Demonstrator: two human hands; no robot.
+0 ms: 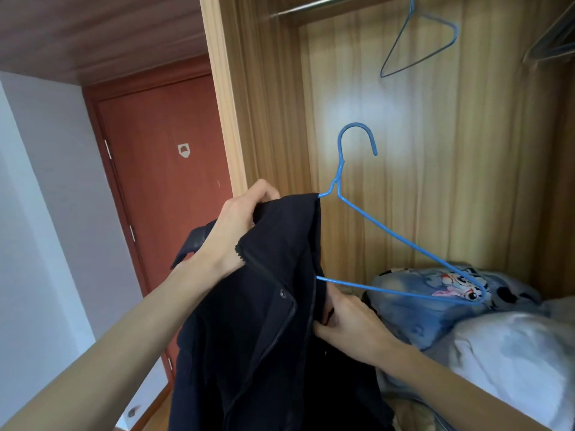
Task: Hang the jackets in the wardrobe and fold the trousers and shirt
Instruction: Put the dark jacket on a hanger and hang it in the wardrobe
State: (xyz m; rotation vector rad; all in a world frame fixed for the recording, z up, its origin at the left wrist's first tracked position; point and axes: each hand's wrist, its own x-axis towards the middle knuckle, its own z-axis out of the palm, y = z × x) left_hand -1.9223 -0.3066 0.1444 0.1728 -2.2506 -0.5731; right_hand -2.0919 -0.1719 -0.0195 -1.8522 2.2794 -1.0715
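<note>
A dark navy jacket [264,321] with a zip hangs in front of me at the open wardrobe. My left hand [236,219] grips its collar at the top. One arm of a blue wire hanger [389,234] is pushed inside the jacket's shoulder; the hook and the other arm stick out to the right. My right hand [348,321] pinches the jacket's front edge lower down, by the hanger's bottom wire.
The wardrobe's metal rail [311,7] runs across the top, with an empty blue hanger [420,48] on it and more hangers [553,42] at the far right. Folded bedding [435,303] and a white pillow [513,368] lie on the shelf below. A red door [161,181] stands at the left.
</note>
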